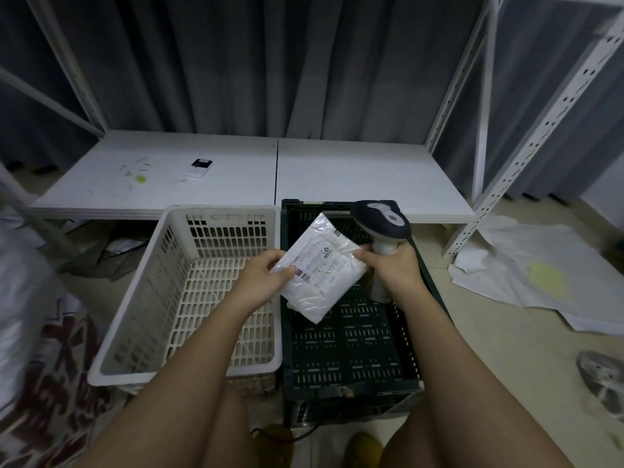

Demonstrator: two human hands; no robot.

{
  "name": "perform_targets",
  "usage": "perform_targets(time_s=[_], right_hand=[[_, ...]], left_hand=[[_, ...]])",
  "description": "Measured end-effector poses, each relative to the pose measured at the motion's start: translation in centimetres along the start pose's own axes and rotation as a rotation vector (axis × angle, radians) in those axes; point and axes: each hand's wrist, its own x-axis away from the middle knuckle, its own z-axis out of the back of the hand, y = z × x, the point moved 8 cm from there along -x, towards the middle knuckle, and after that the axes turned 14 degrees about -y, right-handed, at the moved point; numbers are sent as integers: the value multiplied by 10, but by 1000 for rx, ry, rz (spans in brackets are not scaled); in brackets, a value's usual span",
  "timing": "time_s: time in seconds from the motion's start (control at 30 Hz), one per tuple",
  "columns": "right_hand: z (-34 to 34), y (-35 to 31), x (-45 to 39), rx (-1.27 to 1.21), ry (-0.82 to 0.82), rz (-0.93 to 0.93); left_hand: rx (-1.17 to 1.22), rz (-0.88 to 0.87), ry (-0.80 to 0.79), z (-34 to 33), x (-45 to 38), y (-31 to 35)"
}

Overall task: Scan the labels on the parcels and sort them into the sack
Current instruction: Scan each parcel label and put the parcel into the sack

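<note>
A grey curtain [236, 62] hangs across the back of the room, and in front of it stands a low white shelf board [337, 177] inside a white metal rack [486, 96]. On the board, in the upper left of the frame, lies a small white device with a dark screen [199, 168]. Below it, on the floor, two crates stand side by side: a white plastic crate [135, 298] at the left and a dark green crate [354, 349] at the right.

Over the green crate, in the middle of the frame, the left hand [266, 271] pinches the left edge of a white plastic parcel [320, 268], thumb on top near the barcode of its label. The right hand [388, 265] is curled around the handle of a barcode scanner [381, 224], and its fingertips also touch the right edge of the parcel. The scanner head stands above the parcel.
</note>
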Motion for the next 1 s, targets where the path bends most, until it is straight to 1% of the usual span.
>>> perform_targets(time_s=[0.1,0.17,0.23,0.27,0.3,0.33,0.37,0.43,0.53,0.6,0.73,0.8,0.9,1.0], right_hand=[[-4,-1,-4,40,-41,23],[-8,-2,-6,64,-65,25],[-9,-4,-6,57,-44,36],[-7,-4,-5,57,-11,44],[-4,-5,-4,61,32,51],[-1,-7,-2,56,66,56],[-1,-8,0,41,62,60],[-10,-9,2,46,-58,40],[-36,-7,14,195,-319,12],[-48,-4,19,254,-402,21],[-55,-4,24,218,-435,10],[-54,-8,25,204,-429,20],[-48,-13,27,294,-387,19],[-44,-16,27,331,-360,21]], left_hand=[[-29,-32,23,0,-2,3],[-89,-49,39,-1,-3,8],[-138,-32,103,2,-3,9],[-120,-11,158,7,-4,6],[-58,16,217,13,-4,0],[54,43,269,20,-4,-7],[196,70,309,25,-4,-15],[439,112,344,29,-4,-28],[616,122,352,28,-4,-36],[679,107,351,28,-6,-39],[750,77,364,29,-9,-41],[788,51,362,28,-10,-39],[796,37,362,29,-11,-38],[811,22,377,30,-11,-38]])
